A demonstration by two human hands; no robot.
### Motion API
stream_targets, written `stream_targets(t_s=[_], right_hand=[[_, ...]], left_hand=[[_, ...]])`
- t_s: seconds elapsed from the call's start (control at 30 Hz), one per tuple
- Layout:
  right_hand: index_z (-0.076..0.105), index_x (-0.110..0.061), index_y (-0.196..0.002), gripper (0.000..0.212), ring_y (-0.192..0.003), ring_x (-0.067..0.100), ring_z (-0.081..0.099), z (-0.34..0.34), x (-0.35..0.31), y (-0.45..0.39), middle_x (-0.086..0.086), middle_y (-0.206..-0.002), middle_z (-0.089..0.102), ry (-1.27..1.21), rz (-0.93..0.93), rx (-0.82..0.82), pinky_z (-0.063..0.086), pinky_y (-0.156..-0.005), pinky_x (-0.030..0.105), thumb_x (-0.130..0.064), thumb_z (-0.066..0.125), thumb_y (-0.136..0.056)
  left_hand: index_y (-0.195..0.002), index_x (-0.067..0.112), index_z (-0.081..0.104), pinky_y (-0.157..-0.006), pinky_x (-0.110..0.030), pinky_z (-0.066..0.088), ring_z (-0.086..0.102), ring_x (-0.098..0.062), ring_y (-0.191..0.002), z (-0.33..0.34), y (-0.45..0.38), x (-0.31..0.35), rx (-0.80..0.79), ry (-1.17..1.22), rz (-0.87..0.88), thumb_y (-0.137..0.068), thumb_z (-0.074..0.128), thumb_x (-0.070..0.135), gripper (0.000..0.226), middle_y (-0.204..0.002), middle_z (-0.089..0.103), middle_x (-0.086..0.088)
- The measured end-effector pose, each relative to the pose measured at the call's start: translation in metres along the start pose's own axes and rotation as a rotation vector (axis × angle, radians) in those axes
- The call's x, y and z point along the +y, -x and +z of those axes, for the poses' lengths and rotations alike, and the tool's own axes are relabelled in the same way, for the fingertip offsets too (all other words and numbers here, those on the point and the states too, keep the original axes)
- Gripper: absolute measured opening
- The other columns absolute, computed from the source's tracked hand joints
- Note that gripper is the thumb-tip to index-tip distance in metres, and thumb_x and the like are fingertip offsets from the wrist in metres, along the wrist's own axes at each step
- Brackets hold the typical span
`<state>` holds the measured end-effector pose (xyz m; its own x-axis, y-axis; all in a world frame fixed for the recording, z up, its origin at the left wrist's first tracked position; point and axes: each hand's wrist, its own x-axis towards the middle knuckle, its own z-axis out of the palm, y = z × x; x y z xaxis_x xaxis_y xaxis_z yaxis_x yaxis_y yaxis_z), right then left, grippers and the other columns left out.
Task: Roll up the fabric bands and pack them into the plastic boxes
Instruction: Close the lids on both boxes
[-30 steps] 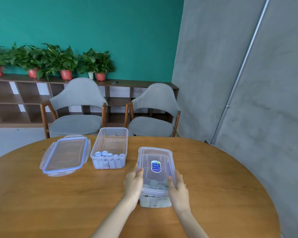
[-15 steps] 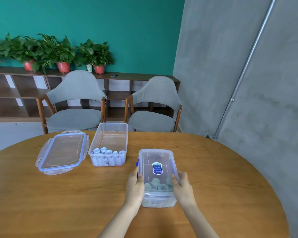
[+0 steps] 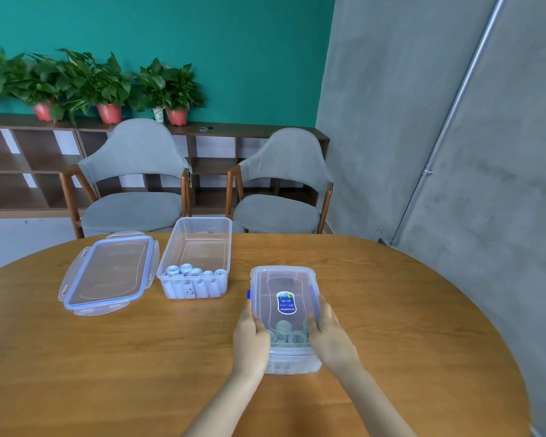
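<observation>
- Left hand and right hand clasp the long sides of the lidded box on the table, fingers curled round its edges.
- Rolled bands show through its lid.
- Open box holds more rolls; spare lid lies just left.

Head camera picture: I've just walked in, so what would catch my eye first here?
Probably the two hands, left hand and right hand, holding a lidded clear box with a blue label, near the front of the round wooden table. Left of it and farther back stands an open box with rolled bands at its near end, its loose lid lying further left.
</observation>
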<state>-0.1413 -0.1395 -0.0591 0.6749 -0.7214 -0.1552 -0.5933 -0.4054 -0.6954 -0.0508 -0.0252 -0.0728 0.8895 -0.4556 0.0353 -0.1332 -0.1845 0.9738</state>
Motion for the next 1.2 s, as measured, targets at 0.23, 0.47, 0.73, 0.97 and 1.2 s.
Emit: stream_targets(t_s=[0.23,0.47,0.73,0.97,1.2], right_hand=[[0.031,-0.025,-0.126,0.028,-0.086,0.019,0.058,-0.002,-0.011,-0.006,0.002,-0.123,0.055,-0.204,0.036,0.031,0.042,-0.074,0.035,-0.024,0.036,-0.098],[-0.004,-0.029,-0.151,0.057,-0.147,0.023,0.008,0.000,-0.008,-0.008,-0.010,-0.159,-0.005,0.166,0.012,-0.045,0.017,-0.114,0.053,-0.037,0.021,-0.101],[-0.004,-0.028,-0.151,0.057,-0.143,0.027,0.021,0.005,-0.005,-0.010,-0.005,-0.160,0.000,0.129,0.000,-0.018,0.027,-0.111,0.053,-0.039,0.021,-0.101],[-0.001,-0.031,-0.150,0.056,-0.143,0.029,0.020,0.004,-0.007,-0.007,-0.008,-0.159,0.003,0.139,0.012,0.001,0.027,-0.110,0.055,-0.040,0.022,-0.100],[-0.007,-0.031,-0.151,0.055,-0.147,0.027,-0.003,0.001,-0.010,-0.004,-0.013,-0.157,-0.017,0.354,0.008,0.011,0.011,-0.115,0.050,-0.041,0.015,-0.101]], left_hand=[[-0.138,0.016,0.042,-0.092,-0.024,0.039,0.055,-0.015,-0.113,-0.003,0.001,0.000,-0.024,-0.081,-0.030,-0.100,0.036,0.015,0.039,-0.125,0.060,0.002],[-0.135,0.030,0.035,-0.088,-0.024,0.036,0.051,-0.009,-0.109,-0.006,0.003,0.006,-0.152,-0.031,-0.115,-0.101,0.031,0.014,0.038,-0.119,0.053,0.016],[-0.130,0.040,0.032,-0.088,-0.023,0.031,0.045,-0.005,-0.106,-0.007,0.004,0.011,-0.157,-0.007,-0.123,-0.101,0.032,0.013,0.040,-0.108,0.048,0.029],[-0.142,0.028,0.029,-0.098,-0.032,0.041,0.049,-0.013,-0.119,-0.010,0.004,0.016,-0.147,0.308,-0.333,-0.101,0.035,0.011,0.045,-0.130,0.050,0.007],[-0.122,0.002,0.051,-0.060,-0.032,0.048,0.065,-0.028,-0.080,-0.024,-0.010,0.013,-0.024,0.500,-0.661,-0.080,0.069,0.003,0.046,-0.103,0.067,-0.014]])
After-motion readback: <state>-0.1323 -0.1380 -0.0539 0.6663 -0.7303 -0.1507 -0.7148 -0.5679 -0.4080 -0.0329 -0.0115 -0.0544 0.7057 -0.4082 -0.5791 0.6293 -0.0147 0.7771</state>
